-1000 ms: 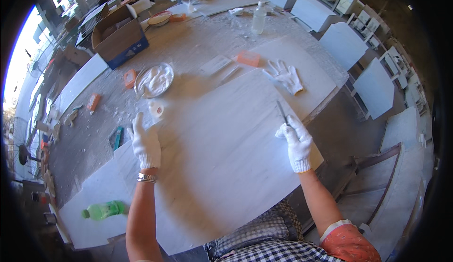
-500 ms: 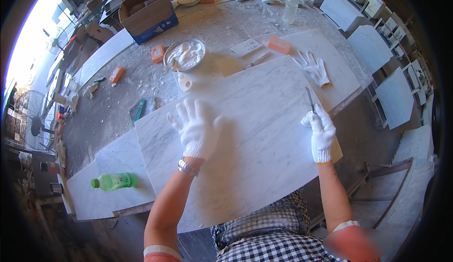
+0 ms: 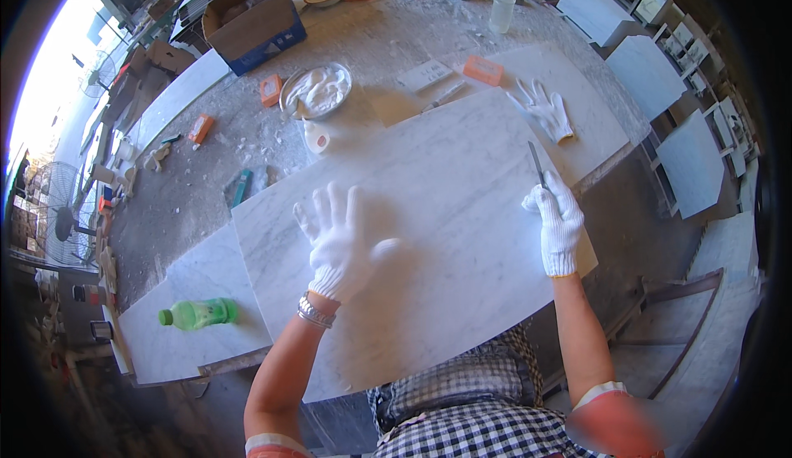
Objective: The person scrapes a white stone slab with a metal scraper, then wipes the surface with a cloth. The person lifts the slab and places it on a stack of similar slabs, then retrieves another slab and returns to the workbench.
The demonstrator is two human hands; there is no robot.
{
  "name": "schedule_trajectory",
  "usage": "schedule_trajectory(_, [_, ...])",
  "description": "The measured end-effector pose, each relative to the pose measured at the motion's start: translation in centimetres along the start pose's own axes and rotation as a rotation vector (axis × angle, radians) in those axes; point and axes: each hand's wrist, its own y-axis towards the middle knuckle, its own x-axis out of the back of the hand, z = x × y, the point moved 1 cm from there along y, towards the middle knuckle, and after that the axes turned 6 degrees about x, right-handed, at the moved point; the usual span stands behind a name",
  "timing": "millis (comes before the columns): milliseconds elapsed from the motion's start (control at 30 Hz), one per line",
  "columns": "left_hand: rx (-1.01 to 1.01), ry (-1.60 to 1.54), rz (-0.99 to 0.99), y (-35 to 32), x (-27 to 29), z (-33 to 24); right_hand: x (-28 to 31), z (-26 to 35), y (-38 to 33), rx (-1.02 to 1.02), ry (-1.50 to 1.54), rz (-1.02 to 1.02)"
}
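A large white marble slab [image 3: 445, 177] lies across the work table in front of me. My left hand [image 3: 342, 243], in a white knit glove, is spread flat with fingers apart over the slab's left middle and holds nothing. My right hand [image 3: 557, 223], also gloved, is closed around a thin dark blade-like tool [image 3: 536, 163] that points away from me near the slab's right edge. A spare white glove [image 3: 544, 110] lies on the stone beyond the tool.
A metal bowl of white paste [image 3: 318, 91], orange blocks [image 3: 483, 69], a cardboard box [image 3: 252, 21] and a clear bottle [image 3: 502, 6] sit farther back. A green bottle [image 3: 198, 313] lies on a smaller slab at the left. Stacked tiles [image 3: 689, 161] stand to the right.
My left hand has moved from the slab's left edge toward its middle, fingers spread wider. My right hand keeps holding the tool near the right edge. The view has tilted closer.
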Motion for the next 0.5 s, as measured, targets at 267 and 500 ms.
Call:
schedule_trajectory(267, [0.084, 0.020, 0.006, 0.3, -1.0, -3.0, 0.0, 0.0, 0.1, 0.040, 0.002, 0.026])
schedule_trajectory(500, [0.148, 0.019, -0.034, -0.1, -1.6, -4.7, -0.1, 0.0, 0.1, 0.027, 0.058, 0.027])
